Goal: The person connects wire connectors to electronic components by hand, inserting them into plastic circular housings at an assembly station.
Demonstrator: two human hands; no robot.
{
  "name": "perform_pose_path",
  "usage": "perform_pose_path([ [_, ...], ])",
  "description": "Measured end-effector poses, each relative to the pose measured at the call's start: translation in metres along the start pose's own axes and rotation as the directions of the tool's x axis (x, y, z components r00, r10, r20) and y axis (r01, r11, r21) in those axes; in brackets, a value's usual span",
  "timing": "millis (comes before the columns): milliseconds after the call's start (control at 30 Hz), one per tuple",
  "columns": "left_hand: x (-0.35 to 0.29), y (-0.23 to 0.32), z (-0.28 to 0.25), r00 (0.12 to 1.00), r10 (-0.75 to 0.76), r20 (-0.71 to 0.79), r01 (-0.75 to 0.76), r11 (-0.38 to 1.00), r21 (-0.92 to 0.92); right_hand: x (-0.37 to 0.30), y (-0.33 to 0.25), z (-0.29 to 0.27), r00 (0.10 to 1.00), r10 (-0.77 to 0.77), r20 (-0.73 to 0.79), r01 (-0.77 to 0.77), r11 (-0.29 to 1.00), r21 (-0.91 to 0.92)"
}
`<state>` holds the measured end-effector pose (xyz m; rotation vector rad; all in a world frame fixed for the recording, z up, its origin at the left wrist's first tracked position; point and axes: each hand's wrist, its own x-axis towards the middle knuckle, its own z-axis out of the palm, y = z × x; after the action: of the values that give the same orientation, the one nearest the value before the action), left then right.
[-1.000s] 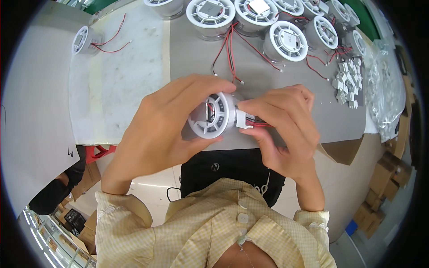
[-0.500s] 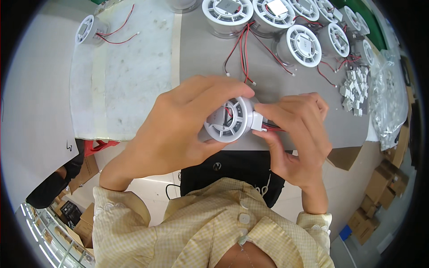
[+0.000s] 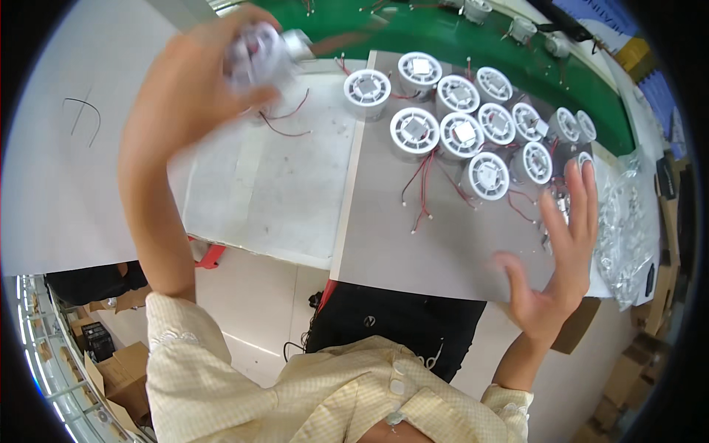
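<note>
At the far left, my left hand (image 3: 173,103) grips a round white housing (image 3: 255,63) with a clear body. A small white block and blurred dark reddish wires stick out from its right side. My right hand (image 3: 550,277) is open at the right, fingers spread and pointing away from me, holding nothing. It partly covers a pile of small white connectors (image 3: 564,205). Several similar round white housings (image 3: 414,131), with spoked rims and red-black wires, stand beyond and left of it. Below the left hand, red wires (image 3: 284,133) trail over the white mat; what they join is mostly hidden.
A grey mat (image 3: 402,247) covers the table's right part, beside the white mat (image 3: 284,192). Along the far edge runs a green belt (image 3: 336,26) carrying several small white parts. Clear plastic bags (image 3: 628,229) lie at the right edge. A black chair (image 3: 391,317) stands below the table.
My hands have moved apart. The left carried the housing away to the far left; the right let go of the small white block and went right. The view has shifted, showing more of the belt.
</note>
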<state>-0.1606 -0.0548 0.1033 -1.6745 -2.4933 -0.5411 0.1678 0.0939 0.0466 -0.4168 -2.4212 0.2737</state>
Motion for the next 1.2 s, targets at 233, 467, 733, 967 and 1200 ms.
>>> perform_pose_path([
  [233,0.166,-0.198,0.089,0.957,-0.238,0.165,0.192,0.949,0.251,0.002,0.039,-0.016,0.997,0.047,0.055,-0.041,0.994,-0.096],
  [467,0.277,-0.328,0.086,0.939,-0.298,0.171,0.283,0.953,0.106,-0.048,0.077,-0.034,0.934,0.177,0.310,-0.163,0.984,-0.070],
  [733,0.326,-0.372,0.187,0.972,0.101,0.212,-0.214,0.746,0.630,-0.068,0.109,-0.057,0.961,0.256,0.105,-0.221,0.939,-0.263],
  [967,0.325,-0.207,0.110,0.986,-0.063,-0.155,0.151,0.733,0.663,-0.093,0.115,-0.073,0.942,0.334,-0.015,-0.300,0.826,-0.478],
  [1200,0.059,-0.055,-0.042,0.989,0.146,0.003,-0.146,0.988,-0.057,-0.085,0.149,-0.071,0.852,0.468,-0.236,-0.524,0.778,-0.347],
])
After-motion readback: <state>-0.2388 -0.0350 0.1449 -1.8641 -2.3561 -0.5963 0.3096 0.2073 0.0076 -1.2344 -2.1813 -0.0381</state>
